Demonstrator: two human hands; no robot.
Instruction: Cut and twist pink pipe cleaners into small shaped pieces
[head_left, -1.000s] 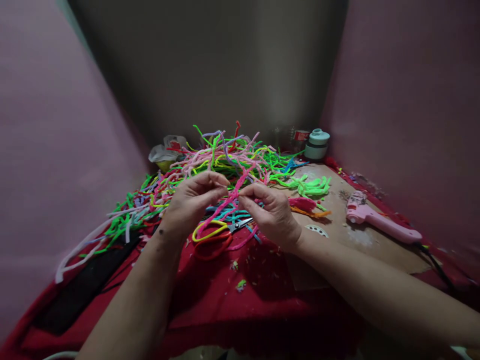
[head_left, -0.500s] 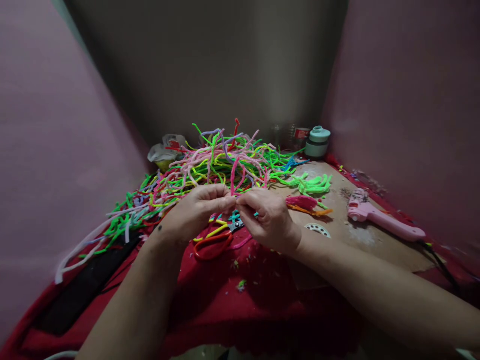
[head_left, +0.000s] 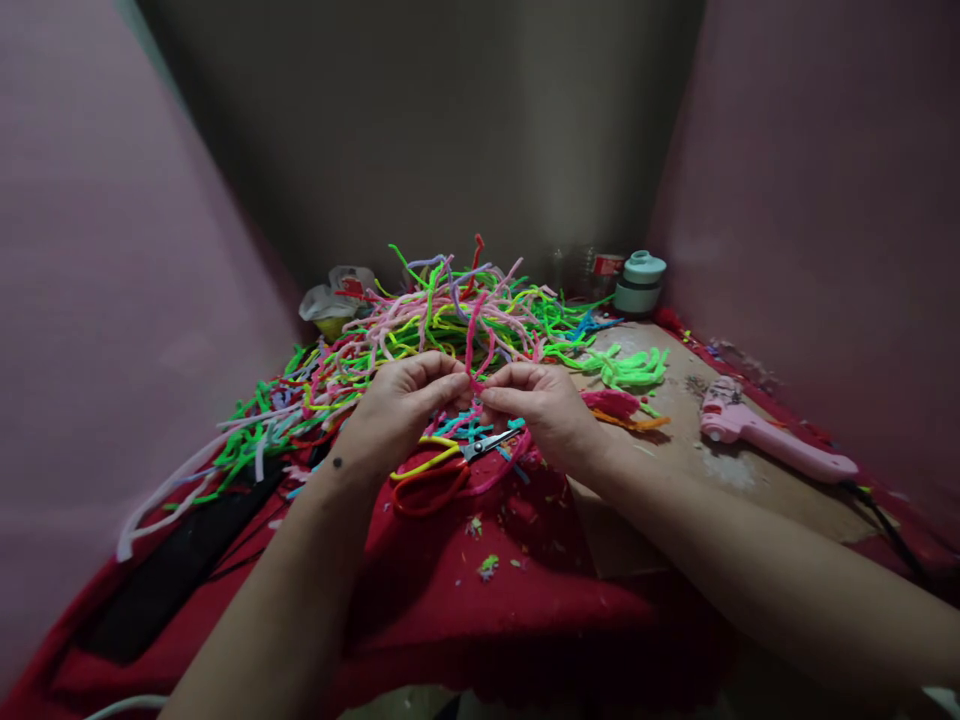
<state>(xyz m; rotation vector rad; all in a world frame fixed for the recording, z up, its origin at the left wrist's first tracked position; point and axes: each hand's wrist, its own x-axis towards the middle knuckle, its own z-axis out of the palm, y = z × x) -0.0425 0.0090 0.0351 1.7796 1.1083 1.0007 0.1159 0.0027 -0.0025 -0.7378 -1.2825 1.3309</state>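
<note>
Between my two hands is a bright pink pipe cleaner [head_left: 471, 335], one end of it standing up above the fingers. My left hand [head_left: 412, 400] pinches it between thumb and forefinger. Close beside it, my right hand [head_left: 536, 405] pinches the same pipe cleaner from the other side. Scissors [head_left: 431, 480] with one yellow and one red handle lie just below the hands, blades pointing right. A large tangled heap of coloured pipe cleaners [head_left: 420, 320] spreads behind the hands.
A pink glue gun [head_left: 780, 440] lies on the brown board [head_left: 720, 490] at right. Bundled green pipe cleaners [head_left: 630, 368] lie on it too. A pale teal container [head_left: 640, 283] stands at the back. A black strip [head_left: 180, 560] rests on the red cloth [head_left: 480, 610] at left.
My right hand has turned and its fingers have shifted, uncovering the scissor blades. The pink pipe cleaner stays between both hands. The view has shifted slightly.
</note>
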